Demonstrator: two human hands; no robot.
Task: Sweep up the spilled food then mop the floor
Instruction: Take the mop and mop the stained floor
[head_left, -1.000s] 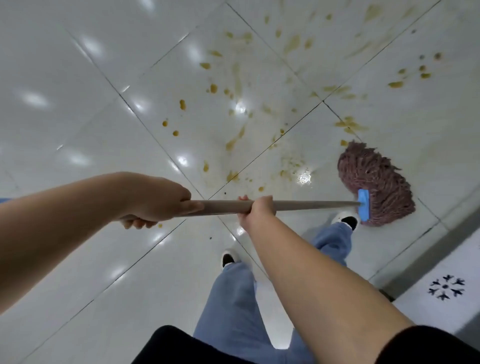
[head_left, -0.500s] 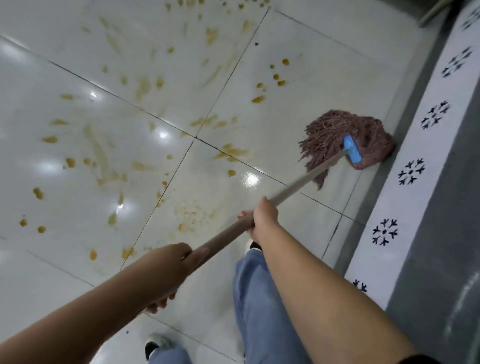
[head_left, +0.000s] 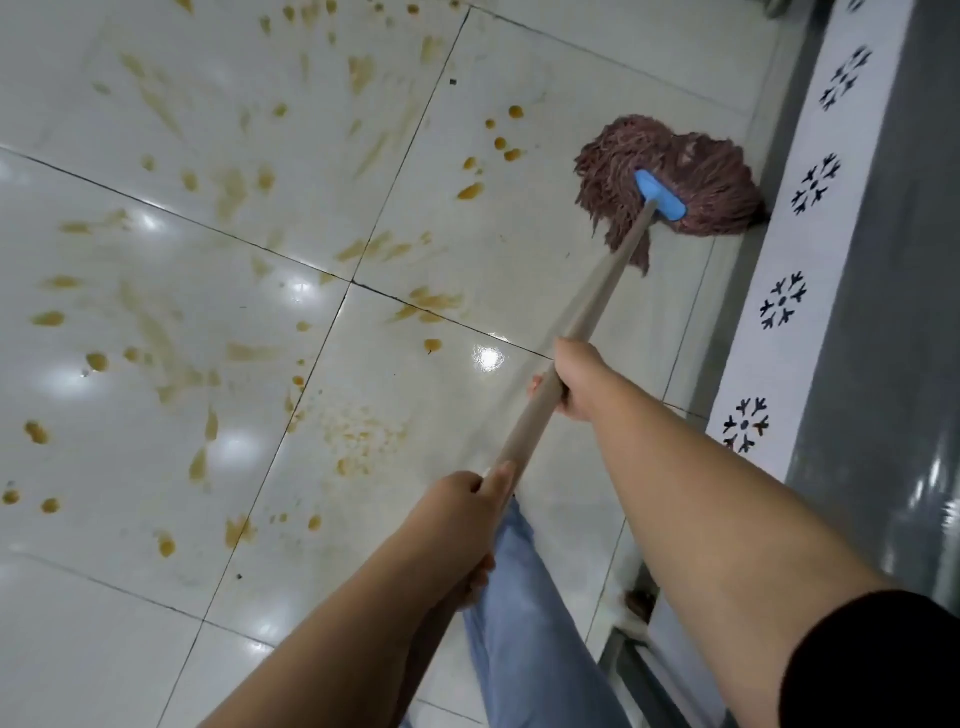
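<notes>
My right hand is wrapped round the middle of the mop handle and my left hand grips its near end close to my body, so the mop head lies flat on the floor well ahead of my right hand, pressed against the patterned border strip. The yellow-brown splashes and smears spread ahead of and beyond my left hand. To mop well I should keep the strands pressed flat and drag them across those marks in overlapping passes, pulling dirt toward me rather than spreading it.
</notes>
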